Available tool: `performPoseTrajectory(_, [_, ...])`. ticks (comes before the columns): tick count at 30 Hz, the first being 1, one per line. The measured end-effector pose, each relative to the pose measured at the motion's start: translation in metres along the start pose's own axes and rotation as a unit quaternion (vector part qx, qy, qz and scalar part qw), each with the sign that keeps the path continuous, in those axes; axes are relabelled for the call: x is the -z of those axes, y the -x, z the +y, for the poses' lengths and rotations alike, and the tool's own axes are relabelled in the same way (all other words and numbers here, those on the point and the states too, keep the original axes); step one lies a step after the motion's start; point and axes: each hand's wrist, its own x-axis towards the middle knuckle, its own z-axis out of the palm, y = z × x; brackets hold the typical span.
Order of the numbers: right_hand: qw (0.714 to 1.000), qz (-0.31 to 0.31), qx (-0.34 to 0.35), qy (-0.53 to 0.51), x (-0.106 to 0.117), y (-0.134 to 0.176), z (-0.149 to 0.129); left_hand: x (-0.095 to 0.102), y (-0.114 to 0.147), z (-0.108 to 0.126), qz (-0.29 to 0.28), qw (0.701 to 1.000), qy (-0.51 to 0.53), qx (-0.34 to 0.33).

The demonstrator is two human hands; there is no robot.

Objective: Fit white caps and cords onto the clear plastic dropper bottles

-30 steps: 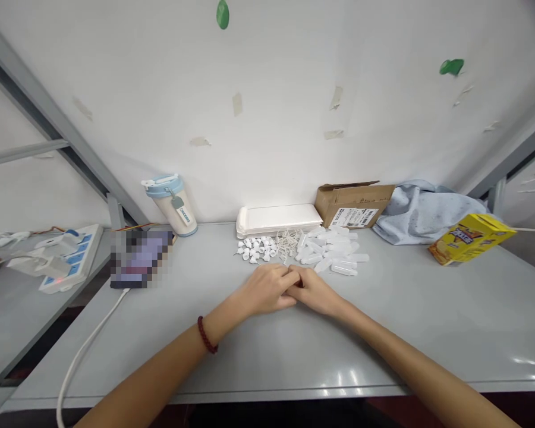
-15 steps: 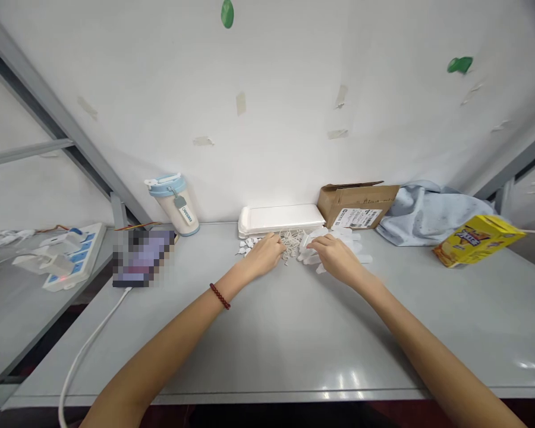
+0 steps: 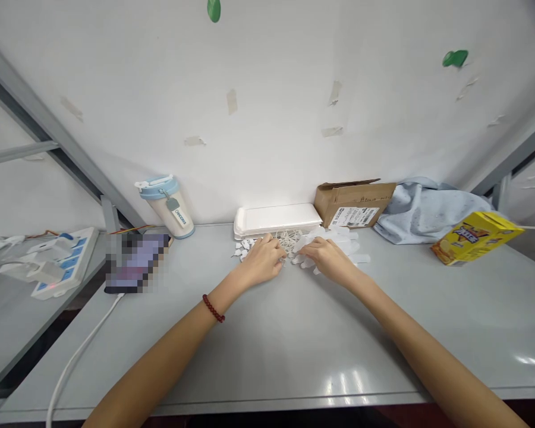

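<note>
left hand [image 3: 264, 260]: curled at off-white strings [image 3: 289, 239], hold unclear
right hand [image 3: 325, 257]: half-closed at translucent plastic pieces [image 3: 345, 238], hold unclear
white caps [image 3: 245, 244]: loose, seemingly unjoined

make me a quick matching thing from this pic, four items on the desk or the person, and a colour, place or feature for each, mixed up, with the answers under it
1. tumbler
2. bead bracelet
3. snack box
4. string pile

A. mostly yellow
B. between the left hand and the right hand
C. topped with a light blue lid
D. dark red

Pairs: 1-C, 2-D, 3-A, 4-B
</note>
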Motion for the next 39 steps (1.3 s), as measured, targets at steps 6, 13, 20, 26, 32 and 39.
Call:
performPoseTrajectory(6, [0.999, -0.015, 0.037, -0.036, 0.006, -0.013, 0.005, 0.001, -0.007, 0.001, 0.024, 0.995, 0.076, 0.054])
performPoseTrajectory(13, [0.998, 0.002, 0.067, -0.015, 0.011, -0.024, 0.001, 0.026, -0.031, -0.014, 0.090, 0.979, 0.130, 0.125])
performPoseTrajectory(20, [0.995, -0.010, 0.082, 0.061, 0.007, -0.022, -0.006, 0.047, -0.040, -0.016, 0.169, 0.951, 0.207, 0.157])
performPoseTrajectory(26, [0.997, 0.004, 0.068, 0.033, 0.003, -0.025, -0.001, 0.032, -0.043, -0.021, 0.239, 0.905, 0.271, 0.226])
performPoseTrajectory(32, [0.993, 0.057, 0.011, -0.103, 0.010, -0.017, -0.004, 0.025, -0.032, -0.015, 0.254, 0.915, 0.243, 0.198])
performPoseTrajectory(39, [0.945, 0.153, -0.004, -0.290, -0.014, -0.001, -0.045, 0.003, 0.021, -0.003, 0.274, 0.938, 0.165, 0.136])
